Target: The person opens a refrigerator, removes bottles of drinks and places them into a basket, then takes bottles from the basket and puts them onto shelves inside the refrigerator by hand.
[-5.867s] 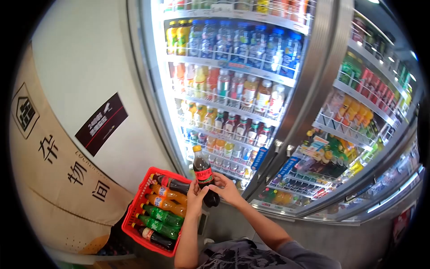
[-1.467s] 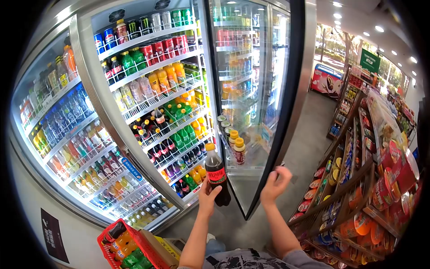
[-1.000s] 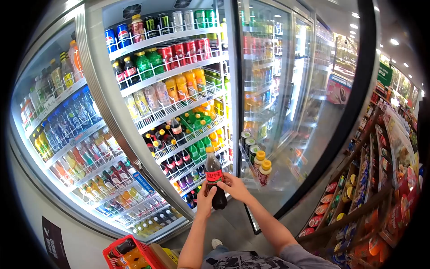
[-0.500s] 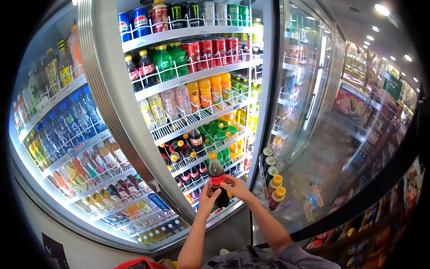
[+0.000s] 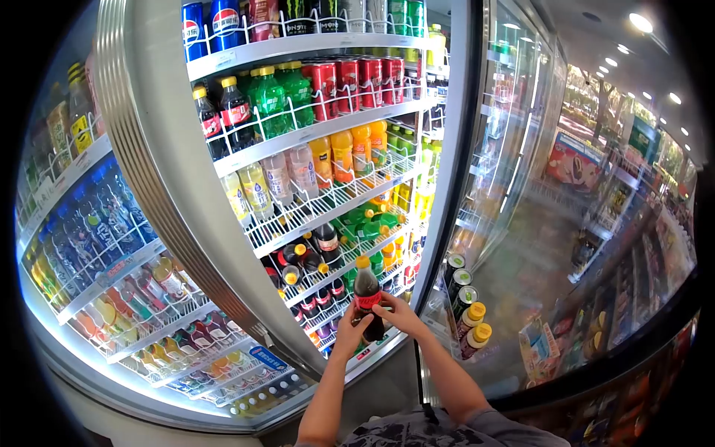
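Note:
A cola bottle [image 5: 366, 286] with a yellow cap, dark drink and a red label is held nearly upright before the open cooler. My left hand [image 5: 352, 329] grips its lower left side, thumb across the front. On the other side, my right hand [image 5: 397, 314] has its fingers closed at the label. Behind the bottle is a wire shelf [image 5: 346, 266] where cola bottles [image 5: 325, 238] and green bottles [image 5: 365, 226] lie on their sides. The bottle's back and the fingers behind it are hidden.
Above are shelves with red cans [image 5: 347, 80], orange drinks [image 5: 342, 155] and blue cans [image 5: 226, 24]. To the right stands the open glass door [image 5: 514, 246], with cans and yellow-capped bottles [image 5: 471, 319] in its rack. A metal door frame [image 5: 141, 149] separates the left cooler section.
My view has shifted closer to the cooler, so the shelves look larger. Both hands still hold the cola bottle, which appears slightly further right in the view.

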Motion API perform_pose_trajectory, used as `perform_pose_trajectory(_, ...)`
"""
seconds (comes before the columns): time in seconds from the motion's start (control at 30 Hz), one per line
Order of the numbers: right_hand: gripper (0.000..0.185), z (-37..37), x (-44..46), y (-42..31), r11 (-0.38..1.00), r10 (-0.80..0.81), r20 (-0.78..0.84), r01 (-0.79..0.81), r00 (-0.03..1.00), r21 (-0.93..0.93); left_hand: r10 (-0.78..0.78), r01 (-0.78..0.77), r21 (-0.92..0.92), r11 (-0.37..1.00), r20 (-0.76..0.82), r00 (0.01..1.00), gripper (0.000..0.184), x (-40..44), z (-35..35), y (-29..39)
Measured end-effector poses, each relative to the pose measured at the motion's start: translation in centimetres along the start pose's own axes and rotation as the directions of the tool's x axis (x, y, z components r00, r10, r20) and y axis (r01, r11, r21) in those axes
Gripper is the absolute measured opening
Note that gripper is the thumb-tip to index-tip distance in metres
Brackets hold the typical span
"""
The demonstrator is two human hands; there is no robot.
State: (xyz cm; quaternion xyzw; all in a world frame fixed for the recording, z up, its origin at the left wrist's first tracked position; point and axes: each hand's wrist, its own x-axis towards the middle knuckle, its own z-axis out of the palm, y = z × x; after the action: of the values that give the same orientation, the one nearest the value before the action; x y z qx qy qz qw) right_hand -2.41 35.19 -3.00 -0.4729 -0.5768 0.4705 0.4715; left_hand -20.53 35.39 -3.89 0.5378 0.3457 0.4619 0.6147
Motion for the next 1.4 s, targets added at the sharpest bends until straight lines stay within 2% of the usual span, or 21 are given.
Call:
perform_pose_trajectory(0.1,0.067,0.1,0.9,-0.2,0.998,0.008,0.025,-0.007,1.0,-0.063,0.014,-0.013,0.02,1.0,-0.022,1.0,0.066,0.9,-0.4,-0.5)
perform_pose_trajectory(0.23,0.067,-0.4,1.8,-1.9,0.995,0.021,0.047,-0.016,0.999,-0.1,0.039,-0.037,0.054,0.998,-0.041,0.998,0.07,1.9,-1.0,-1.3)
perform_pose_trajectory(0.3,0.067,-0.8,2.2,-2.5,0.981,0.033,0.05,-0.023,0.998,-0.193,0.035,-0.035,0.029,0.999,-0.028,0.999,0.071,2.4,-0.9,-1.3)
perform_pose_trajectory(0.43,0.067,-2.0,3.5,-0.9,0.992,-0.046,0.062,0.053,0.997,-0.115,0.012,-0.01,0.028,1.0,-0.079,0.997,0.07,3.6,0.1,-1.8)
perform_pose_trajectory(0.53,0.07,-3.8,4.0,0.0,1.0,0.007,0.08,-0.006,0.997,-0.021,0.051,-0.043,0.074,0.996,-0.109,0.993,0.07,4.6,1.9,-2.4)
perform_pose_trajectory(0.73,0.075,-7.6,3.2,-0.5,1.0,-0.012,0.038,0.013,0.999,-0.024,0.095,-0.083,0.068,0.994,-0.199,0.975,0.064,6.4,7.0,-3.7)
perform_pose_trajectory(0.8,0.075,-8.8,3.1,0.9,0.998,-0.033,0.038,0.031,0.999,0.055,0.063,-0.032,0.166,0.986,-0.187,0.98,0.064,6.8,7.9,-4.6)
perform_pose_trajectory(0.87,0.073,-10.0,3.0,2.5,0.998,-0.042,0.033,0.041,0.999,0.046,0.08,-0.047,0.17,0.984,-0.192,0.978,0.067,7.3,9.1,-5.8)
perform_pose_trajectory(0.93,0.072,-11.2,2.7,3.8,0.992,-0.087,0.019,0.085,0.996,0.09,0.104,-0.057,0.201,0.978,-0.231,0.967,0.062,7.5,10.3,-7.5)
perform_pose_trajectory(1.13,0.071,-15.4,1.8,4.7,0.995,-0.023,0.104,0.012,0.994,0.102,0.066,-0.03,0.157,0.987,-0.231,0.971,0.06,7.7,14.0,-8.8)
perform_pose_trajectory(1.23,0.073,-16.1,1.9,4.7,0.998,-0.051,0.135,0.044,0.99,0.054,0.069,-0.015,0.191,0.982,-0.282,0.957,0.057,7.3,14.4,-9.6)
perform_pose_trajectory(1.33,0.073,-15.6,2.8,4.6,0.999,-0.003,0.189,-0.005,0.982,0.042,0.104,-0.044,0.181,0.982,-0.335,0.936,0.054,6.9,13.6,-9.6)
perform_pose_trajectory(1.4,0.071,-14.8,3.6,5.6,0.991,-0.111,0.21,0.124,0.971,-0.051,0.011,0.067,0.219,0.973,-0.336,0.942,0.053,6.9,12.5,-9.3)
